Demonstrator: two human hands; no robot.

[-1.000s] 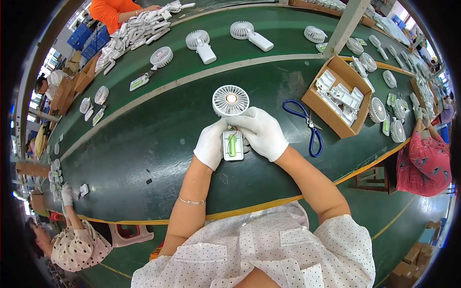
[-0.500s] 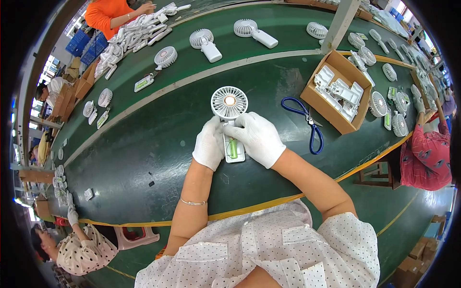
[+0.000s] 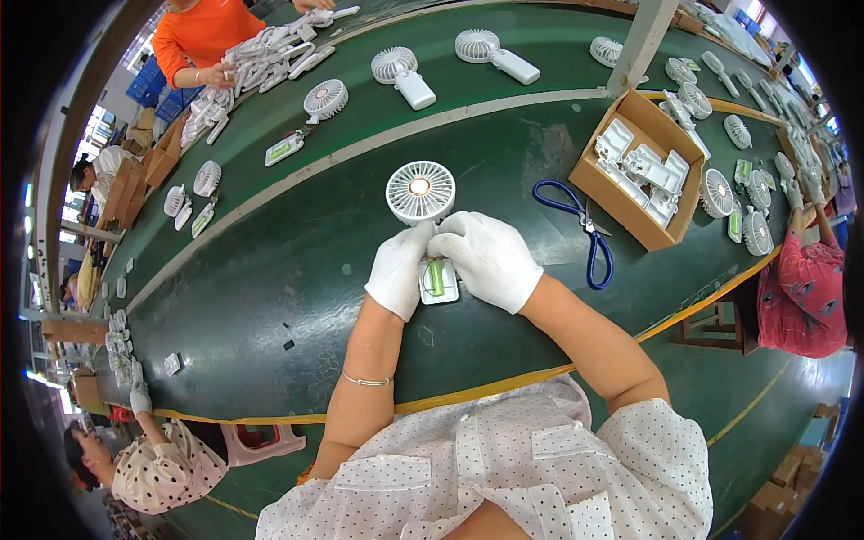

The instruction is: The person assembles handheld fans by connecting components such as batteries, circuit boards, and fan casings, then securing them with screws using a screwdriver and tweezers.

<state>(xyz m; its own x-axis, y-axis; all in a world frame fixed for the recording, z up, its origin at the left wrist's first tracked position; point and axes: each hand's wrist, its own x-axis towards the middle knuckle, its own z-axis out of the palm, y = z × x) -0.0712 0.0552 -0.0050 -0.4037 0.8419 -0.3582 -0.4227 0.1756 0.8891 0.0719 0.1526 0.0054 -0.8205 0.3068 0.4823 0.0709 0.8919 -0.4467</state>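
A white handheld fan (image 3: 420, 193) lies face up on the green table in front of me, its round grille pointing away. The back of its handle is uncovered, showing a green battery (image 3: 438, 277) and thin wiring in the white shell. My left hand (image 3: 399, 270), in a white glove, is closed on the fan's neck from the left. From the right, my gloved right hand (image 3: 489, 258) pinches the same neck, thumb and fingertips meeting the left ones. Whatever small part sits between the fingertips is hidden.
Blue-handled scissors (image 3: 576, 229) lie right of my hands, beside a cardboard box (image 3: 650, 232) of white plastic shells. Several fans, such as one white fan (image 3: 414, 88), lie on the belt beyond the pale strip. Co-workers sit left and right; a person in orange (image 3: 205, 43) stands at the far left.
The fan's head has shifted slightly left, and my hands have closed in over its neck, covering more of the handle top. Fans on the far belt have moved right.
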